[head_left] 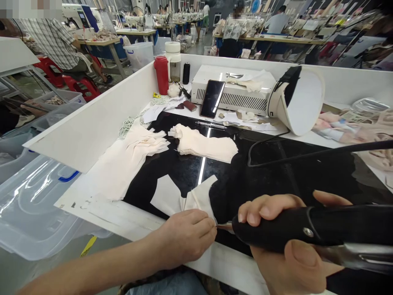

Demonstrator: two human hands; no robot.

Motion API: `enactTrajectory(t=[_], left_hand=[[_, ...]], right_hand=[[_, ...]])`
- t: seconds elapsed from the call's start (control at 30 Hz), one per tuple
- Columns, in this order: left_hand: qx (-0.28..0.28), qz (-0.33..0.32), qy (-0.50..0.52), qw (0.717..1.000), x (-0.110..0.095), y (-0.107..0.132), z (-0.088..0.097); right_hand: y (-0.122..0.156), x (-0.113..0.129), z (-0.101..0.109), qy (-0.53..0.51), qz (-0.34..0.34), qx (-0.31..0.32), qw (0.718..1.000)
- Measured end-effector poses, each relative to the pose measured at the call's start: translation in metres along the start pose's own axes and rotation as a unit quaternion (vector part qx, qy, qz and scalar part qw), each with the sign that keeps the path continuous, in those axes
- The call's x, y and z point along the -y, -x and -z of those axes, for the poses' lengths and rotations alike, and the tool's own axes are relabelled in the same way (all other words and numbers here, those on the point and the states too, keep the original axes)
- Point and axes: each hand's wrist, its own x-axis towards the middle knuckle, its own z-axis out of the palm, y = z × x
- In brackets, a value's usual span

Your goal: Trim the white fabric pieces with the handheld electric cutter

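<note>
My left hand (193, 233) is closed in a pinch on the near edge of a pale fabric piece (167, 194), which spreads out in two flaps on the black glossy tabletop. My right hand (285, 237) is wrapped round a thick black hand-held tool (276, 229) with a metal lever along its underside. The tool's narrow metal tip reaches my left fingertips; whether it touches the fabric there is hidden. Beyond my hands lies a stack of cream fabric pieces (205, 143). A larger stack of cream pieces (135, 151) rests to the left.
At the back stand a white vented box (236, 88), a leaning phone (212, 98), a red tumbler (161, 76) and a white cone-shaped shade (303, 100). A black cable (322, 153) crosses the right side. White side walls edge the table. Clear plastic bins (33, 205) stand left.
</note>
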Motion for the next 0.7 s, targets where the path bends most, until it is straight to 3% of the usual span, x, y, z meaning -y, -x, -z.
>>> enactTrajectory(t=[0.33, 0.7], left_hand=[[0.017, 0.020, -0.016, 1.000, 0.012, 0.006, 0.001], [-0.018, 0.030, -0.011, 0.999, 0.012, 0.007, -0.001]], right_hand=[[0.001, -0.001, 0.002, -0.006, -0.010, 0.003, 1.000], [-0.001, 0.000, 0.004, -0.027, -0.021, 0.011, 0.999]])
